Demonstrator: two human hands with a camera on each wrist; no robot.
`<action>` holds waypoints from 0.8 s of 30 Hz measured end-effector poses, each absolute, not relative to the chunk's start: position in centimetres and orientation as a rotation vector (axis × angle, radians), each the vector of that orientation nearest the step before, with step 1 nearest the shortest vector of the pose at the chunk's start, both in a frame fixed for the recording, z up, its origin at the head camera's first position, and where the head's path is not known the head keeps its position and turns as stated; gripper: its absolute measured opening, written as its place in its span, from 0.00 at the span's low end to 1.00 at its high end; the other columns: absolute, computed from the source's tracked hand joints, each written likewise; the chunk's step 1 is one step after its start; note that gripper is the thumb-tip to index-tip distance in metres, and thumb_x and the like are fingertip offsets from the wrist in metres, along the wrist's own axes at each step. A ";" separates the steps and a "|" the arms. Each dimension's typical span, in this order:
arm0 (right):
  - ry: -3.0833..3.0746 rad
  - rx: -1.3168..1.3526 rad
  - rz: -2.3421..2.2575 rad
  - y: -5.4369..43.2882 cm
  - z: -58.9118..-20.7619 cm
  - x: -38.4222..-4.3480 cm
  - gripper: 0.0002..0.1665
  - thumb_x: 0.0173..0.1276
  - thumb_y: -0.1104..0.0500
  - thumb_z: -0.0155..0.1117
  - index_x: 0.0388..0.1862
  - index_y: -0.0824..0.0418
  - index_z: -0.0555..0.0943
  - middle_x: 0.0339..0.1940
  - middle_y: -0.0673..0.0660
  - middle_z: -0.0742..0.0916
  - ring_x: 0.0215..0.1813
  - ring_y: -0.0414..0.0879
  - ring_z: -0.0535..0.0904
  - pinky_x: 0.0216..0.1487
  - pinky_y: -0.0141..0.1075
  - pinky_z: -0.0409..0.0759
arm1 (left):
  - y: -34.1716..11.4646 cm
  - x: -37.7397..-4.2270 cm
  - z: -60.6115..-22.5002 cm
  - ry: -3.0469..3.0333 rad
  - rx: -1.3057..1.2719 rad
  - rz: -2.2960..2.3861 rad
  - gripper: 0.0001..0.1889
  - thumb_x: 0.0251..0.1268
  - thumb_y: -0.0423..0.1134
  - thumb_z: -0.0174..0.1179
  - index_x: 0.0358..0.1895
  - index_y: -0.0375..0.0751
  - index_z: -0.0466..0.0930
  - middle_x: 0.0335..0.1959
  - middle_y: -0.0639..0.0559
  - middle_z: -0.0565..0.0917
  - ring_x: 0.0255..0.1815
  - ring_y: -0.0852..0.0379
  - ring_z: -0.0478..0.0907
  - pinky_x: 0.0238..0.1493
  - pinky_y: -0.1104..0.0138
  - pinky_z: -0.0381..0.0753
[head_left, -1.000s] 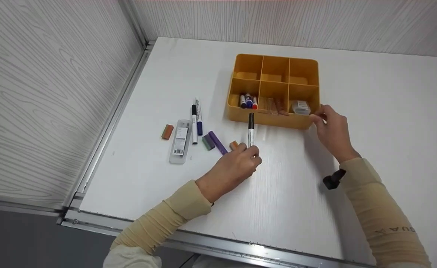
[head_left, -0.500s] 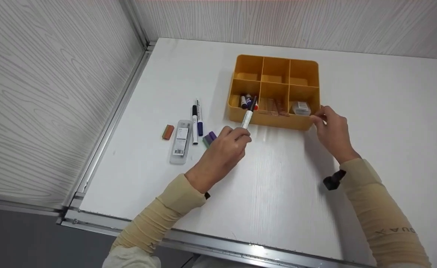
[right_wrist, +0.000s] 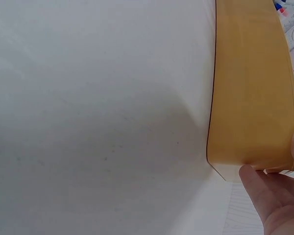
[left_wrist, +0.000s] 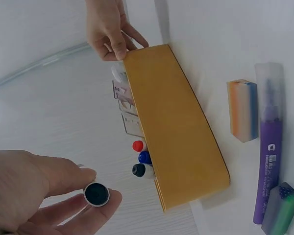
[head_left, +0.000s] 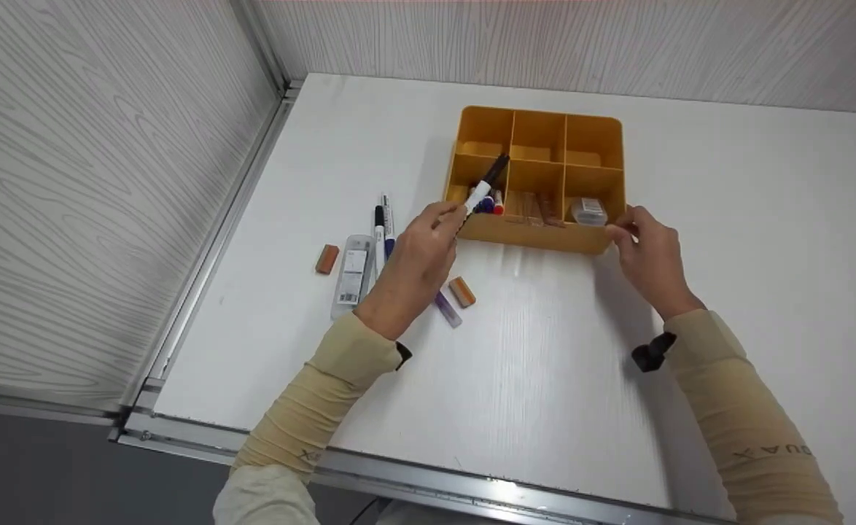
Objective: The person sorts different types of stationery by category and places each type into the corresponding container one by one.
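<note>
Between thumb and fingers, my left hand [head_left: 417,255] pinches a white marker with a black cap [head_left: 480,191]. It slants up over the front left compartment of a yellow six-compartment organizer box [head_left: 537,235]. Inside that compartment lie several markers [left_wrist: 143,157] with black, blue and red ends. Clear and pinkish flat pieces [head_left: 536,208] fill the front middle one, and a small clear case [head_left: 589,211] sits in the front right. The box's front right corner is gripped by my right hand [head_left: 650,259], also seen in the right wrist view.
Left of the box lie two markers [head_left: 379,232], a long clear case [head_left: 353,273] and an orange-brown block [head_left: 327,259]. A purple highlighter [left_wrist: 269,161], an orange-striped block [head_left: 462,292] and a green-purple block [left_wrist: 281,209] lie nearer the left arm.
My left hand has moved up and leftward with the marker, from the table in front of the box to over its front left compartment. My right hand stays at the corner.
</note>
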State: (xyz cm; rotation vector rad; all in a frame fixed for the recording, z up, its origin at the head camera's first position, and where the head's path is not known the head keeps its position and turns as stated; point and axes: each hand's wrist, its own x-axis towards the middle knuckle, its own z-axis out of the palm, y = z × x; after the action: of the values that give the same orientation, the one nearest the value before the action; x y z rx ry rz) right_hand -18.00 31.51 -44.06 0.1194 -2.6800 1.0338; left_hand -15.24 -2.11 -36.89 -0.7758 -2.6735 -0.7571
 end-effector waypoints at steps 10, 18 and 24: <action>-2.700 0.091 1.038 31.5 -43.8 -18.0 0.16 0.72 0.55 0.60 0.44 0.70 0.75 0.52 0.72 0.85 0.61 0.64 0.80 0.60 0.54 0.79 | -2.1 -18.7 -36.8 -2.821 -0.573 -0.762 0.18 0.71 0.31 0.57 0.62 0.32 0.77 0.55 0.40 0.82 0.55 0.51 0.82 0.56 0.66 0.82; -2.723 0.077 1.044 31.4 -43.8 -18.0 0.16 0.72 0.56 0.60 0.44 0.69 0.74 0.52 0.71 0.85 0.62 0.63 0.80 0.61 0.54 0.78 | -1.3 -20.9 -36.5 -2.954 -0.512 -0.749 0.12 0.71 0.30 0.57 0.53 0.31 0.83 0.45 0.40 0.85 0.43 0.52 0.86 0.45 0.68 0.86; -2.717 0.078 1.043 31.5 -43.8 -18.0 0.16 0.73 0.54 0.59 0.44 0.69 0.75 0.50 0.70 0.86 0.61 0.62 0.81 0.61 0.55 0.78 | -0.8 -21.5 -36.4 -3.042 -0.481 -0.694 0.11 0.73 0.32 0.55 0.51 0.31 0.82 0.44 0.41 0.85 0.41 0.54 0.85 0.44 0.67 0.85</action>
State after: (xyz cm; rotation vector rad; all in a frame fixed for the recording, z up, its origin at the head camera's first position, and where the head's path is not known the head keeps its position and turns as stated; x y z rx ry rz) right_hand -18.02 31.47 -43.78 0.0784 -2.7165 1.0428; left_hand -21.49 -0.80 -36.43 -0.4814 -3.0421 -0.6945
